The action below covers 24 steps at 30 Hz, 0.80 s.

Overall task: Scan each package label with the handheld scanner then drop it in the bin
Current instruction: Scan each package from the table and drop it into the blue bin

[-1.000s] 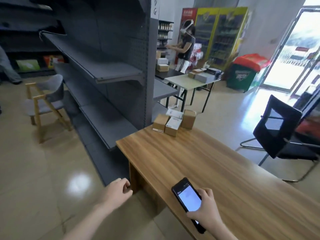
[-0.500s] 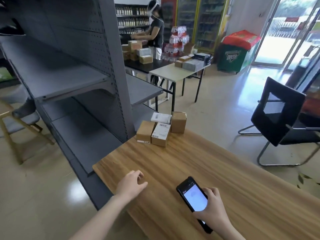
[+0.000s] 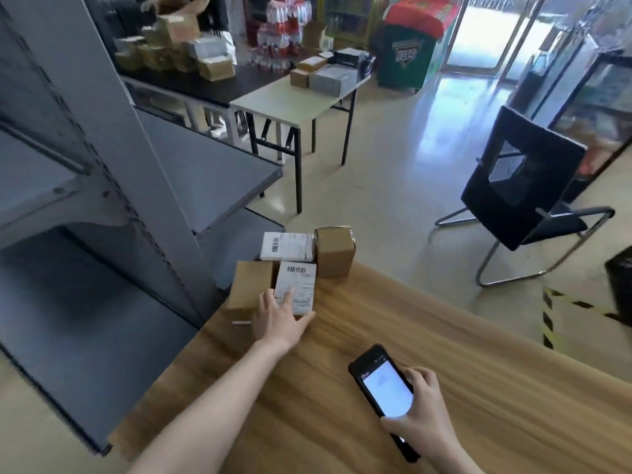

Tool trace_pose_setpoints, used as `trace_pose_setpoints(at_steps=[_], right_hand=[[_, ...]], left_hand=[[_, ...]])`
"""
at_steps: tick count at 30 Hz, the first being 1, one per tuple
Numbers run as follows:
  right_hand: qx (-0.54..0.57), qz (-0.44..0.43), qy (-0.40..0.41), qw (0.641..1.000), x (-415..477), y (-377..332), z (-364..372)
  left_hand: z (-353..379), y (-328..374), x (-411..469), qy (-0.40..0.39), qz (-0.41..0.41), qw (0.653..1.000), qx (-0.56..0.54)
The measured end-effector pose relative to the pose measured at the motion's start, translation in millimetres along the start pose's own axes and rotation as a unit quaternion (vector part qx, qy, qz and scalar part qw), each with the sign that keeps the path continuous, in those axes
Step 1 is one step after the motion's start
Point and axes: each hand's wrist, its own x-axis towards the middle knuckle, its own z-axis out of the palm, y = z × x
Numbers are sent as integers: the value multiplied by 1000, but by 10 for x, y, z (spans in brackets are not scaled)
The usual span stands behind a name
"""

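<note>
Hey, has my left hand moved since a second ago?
Yes. The left hand was off the left edge of the wooden table; it has reached forward across the tabletop and now touches the labelled box at the far corner.

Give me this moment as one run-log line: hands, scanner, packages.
phase: package pickup | left hand: touches front labelled box on table | right hand: holds scanner, screen lit | scan: not yet done

One head-worn camera looks forward and down — close over the wooden table (image 3: 444, 364).
</note>
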Motion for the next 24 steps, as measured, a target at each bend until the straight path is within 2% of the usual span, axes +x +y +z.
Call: trace_pose_setpoints(at_steps=[4,9,14,18,21,24], right_hand=[[18,18,-6,1000,194,-78,93],[25,32,4,999,279,-80,99],[15,42,0,999,247,-34,38],[-29,36,-18,999,118,-4,-70],[-86,27,-29,995,-49,33,-163],[-146,3,-29,989,-255,111,-268]], left_hand=[[81,91,395,-51,-1,997,50],[163,95,492,-38,20,995,86],[203,27,254,-36,82,991,101],[260,-113,-141,-67,130,984,104],[276,-206,-436,-130,152,977,71],[231,-219,-673,-141,175,974,38]])
